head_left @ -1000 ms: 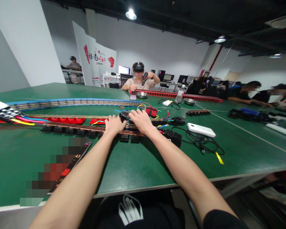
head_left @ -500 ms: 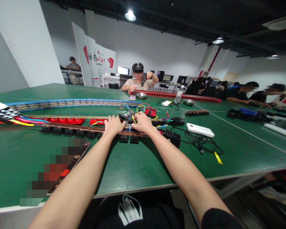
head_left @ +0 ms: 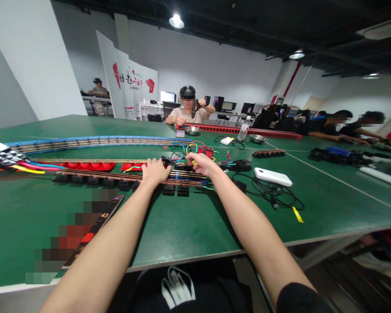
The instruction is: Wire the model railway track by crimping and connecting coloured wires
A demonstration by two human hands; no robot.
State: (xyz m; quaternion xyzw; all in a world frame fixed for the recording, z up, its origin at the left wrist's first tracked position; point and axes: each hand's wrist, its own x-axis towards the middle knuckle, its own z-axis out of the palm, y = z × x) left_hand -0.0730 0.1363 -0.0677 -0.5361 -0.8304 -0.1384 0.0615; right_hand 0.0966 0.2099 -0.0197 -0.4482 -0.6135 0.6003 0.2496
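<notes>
My left hand (head_left: 155,172) lies over a long track (head_left: 127,174) of copper-coloured rails on black blocks and grips it, with the thumb beside a small black part. Its fingertips are hidden behind the hand. Just to the right, my right hand (head_left: 202,164) is closed around a slim yellow-handled tool (head_left: 193,162); the tool's far end is hard to make out. Beneath it runs a blue section (head_left: 185,174) of the track. Coloured wires and a red block (head_left: 206,152) lie beyond the right hand.
A curved blue track (head_left: 94,141) stretches behind. Left are red holders (head_left: 90,166), a wired connector (head_left: 6,155) and a phone (head_left: 94,230). Right are a white power bank (head_left: 273,177), black cables (head_left: 273,195) and a bottle (head_left: 244,129). A person (head_left: 188,111) sits opposite with a power drill.
My right hand has lifted slightly off the track and shifted right with the yellow-handled tool, uncovering the blue section. My left hand has stayed in place.
</notes>
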